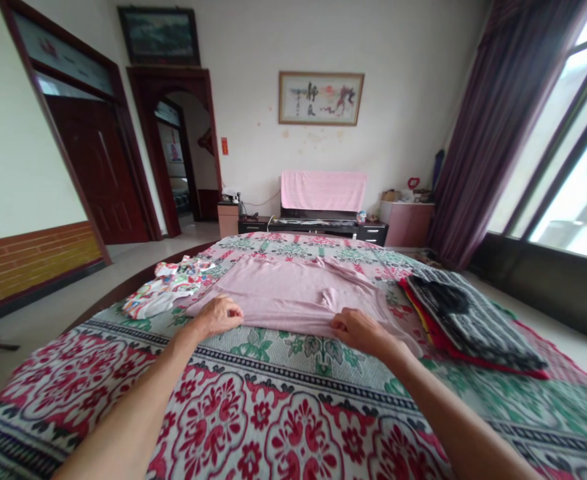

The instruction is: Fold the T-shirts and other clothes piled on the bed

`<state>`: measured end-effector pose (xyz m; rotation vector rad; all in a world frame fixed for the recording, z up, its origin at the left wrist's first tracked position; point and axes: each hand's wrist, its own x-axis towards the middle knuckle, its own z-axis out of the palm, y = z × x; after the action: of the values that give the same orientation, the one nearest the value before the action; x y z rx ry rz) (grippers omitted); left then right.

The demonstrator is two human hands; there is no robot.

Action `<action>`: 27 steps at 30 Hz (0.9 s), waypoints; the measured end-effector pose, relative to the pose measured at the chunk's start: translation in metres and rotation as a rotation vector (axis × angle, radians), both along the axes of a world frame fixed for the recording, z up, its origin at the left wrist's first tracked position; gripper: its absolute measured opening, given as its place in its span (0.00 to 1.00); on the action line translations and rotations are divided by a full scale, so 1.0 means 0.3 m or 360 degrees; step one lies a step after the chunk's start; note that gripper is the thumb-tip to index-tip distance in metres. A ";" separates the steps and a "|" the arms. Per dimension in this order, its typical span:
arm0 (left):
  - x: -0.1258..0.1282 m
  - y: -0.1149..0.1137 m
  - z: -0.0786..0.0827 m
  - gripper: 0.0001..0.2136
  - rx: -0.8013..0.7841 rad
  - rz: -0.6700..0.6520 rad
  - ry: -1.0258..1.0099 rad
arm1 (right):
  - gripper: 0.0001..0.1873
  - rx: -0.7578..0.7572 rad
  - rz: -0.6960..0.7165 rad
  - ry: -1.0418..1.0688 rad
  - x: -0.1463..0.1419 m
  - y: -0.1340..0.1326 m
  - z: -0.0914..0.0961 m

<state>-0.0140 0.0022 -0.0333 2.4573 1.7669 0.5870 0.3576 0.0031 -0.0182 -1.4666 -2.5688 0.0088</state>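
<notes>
A pale pink garment (278, 287), which looks like a shirt, lies spread on the patterned cloth (293, 413) that covers the table. My left hand (218, 315) pinches its near edge toward the left, fingers closed on the fabric. Farther right along that same edge, my right hand (356, 327) has its fingers closed on the fabric too. Between the hands the near edge runs fairly straight, and small creases gather by the right hand. The thumbs and fingertips are partly hidden in the cloth.
Left of the garment lies a crumpled white, multicoloured garment (171, 287). Folded dark striped clothes (468, 320) with red and yellow layers are stacked at the right. Beyond the table stand a low cabinet (373, 232) and a pink cloth (323, 190) draped over a screen-like shape.
</notes>
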 end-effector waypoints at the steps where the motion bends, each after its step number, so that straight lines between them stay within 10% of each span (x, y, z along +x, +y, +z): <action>1: 0.008 0.000 -0.004 0.08 -0.0041 -0.0029 0.0008 | 0.10 -0.0005 -0.0022 -0.0009 0.003 0.000 -0.002; 27: 0.059 -0.010 0.003 0.06 -0.0096 0.0019 -0.0010 | 0.12 0.0053 -0.0075 -0.0084 -0.004 -0.002 0.003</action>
<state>0.0037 -0.0009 -0.0323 2.4045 1.7715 0.5335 0.3564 0.0024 -0.0174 -1.5351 -2.5619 -0.0796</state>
